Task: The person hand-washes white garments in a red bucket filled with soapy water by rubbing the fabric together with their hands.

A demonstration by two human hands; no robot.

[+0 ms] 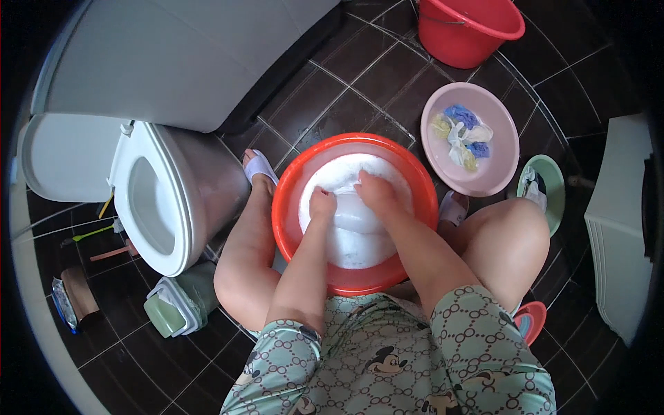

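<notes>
An orange-red basin [287,200] full of white suds [360,252] stands on the floor between my legs. Both of my hands are over it, at the foam. My left hand [323,203] is closed, its fingers curled at the left edge of a wet, whitish cloth [354,213]. On the other side my right hand [375,191] is closed too, gripping the cloth's upper right part. Foam covers much of the cloth, so its shape and kind do not show. Some fingertips are hidden by the suds and the backs of the hands.
A pink basin [432,162] with small white, blue and yellow cloth pieces stands at right, beside a green basin [557,207] holding dark and white cloth. Beyond is a red bucket [443,41]. A toilet [183,228] and a lidded bin [166,315] stand left on dark tiles [373,62].
</notes>
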